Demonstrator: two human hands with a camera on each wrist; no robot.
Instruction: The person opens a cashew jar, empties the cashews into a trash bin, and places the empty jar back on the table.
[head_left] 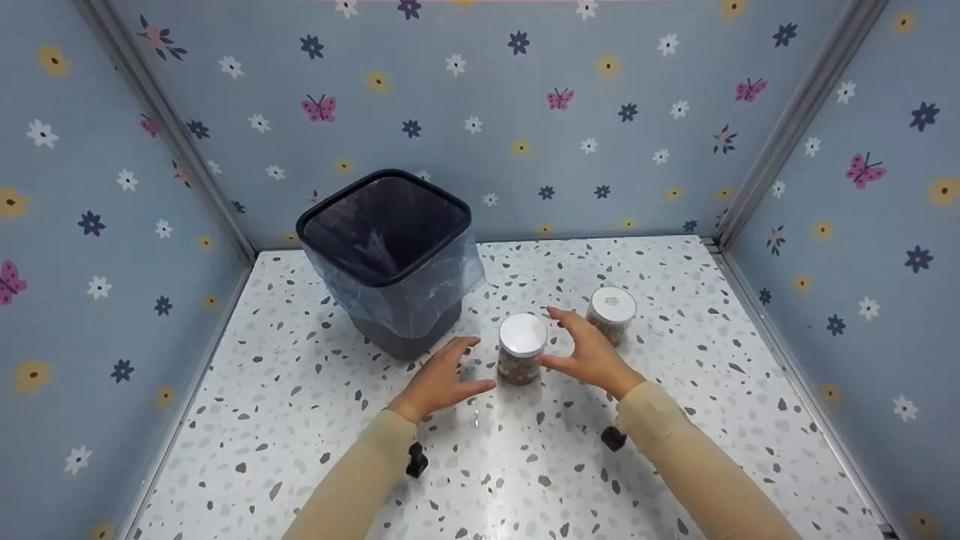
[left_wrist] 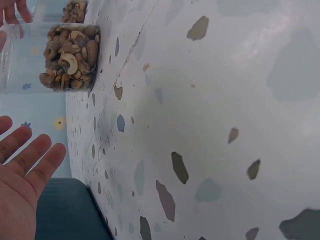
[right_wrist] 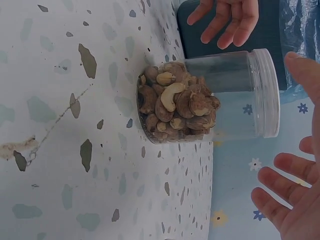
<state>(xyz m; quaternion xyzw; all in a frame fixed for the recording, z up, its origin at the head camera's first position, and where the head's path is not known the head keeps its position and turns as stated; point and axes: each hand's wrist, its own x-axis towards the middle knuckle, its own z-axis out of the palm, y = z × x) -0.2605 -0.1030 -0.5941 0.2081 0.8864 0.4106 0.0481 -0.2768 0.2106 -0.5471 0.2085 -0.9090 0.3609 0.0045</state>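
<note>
A clear jar [head_left: 520,367] with a white lid stands upright on the speckled table, between the two hands. Cashew nuts [right_wrist: 175,102] in brown skins fill its lower part in the right wrist view. To its left, my left hand [head_left: 439,379] has its fingers spread and is apart from the jar. My right hand [head_left: 592,356] is at the jar's right side, fingers spread and thumb close to the jar; whether it touches cannot be told. Behind the right hand, a second lidded jar [head_left: 612,307] is partly hidden by that hand.
At the back left stands a dark bin [head_left: 405,349] with a translucent liner [head_left: 442,289] folded over its rim. Blue flowered panels [head_left: 480,97] enclose the speckled table [head_left: 285,420] at the back and both sides.
</note>
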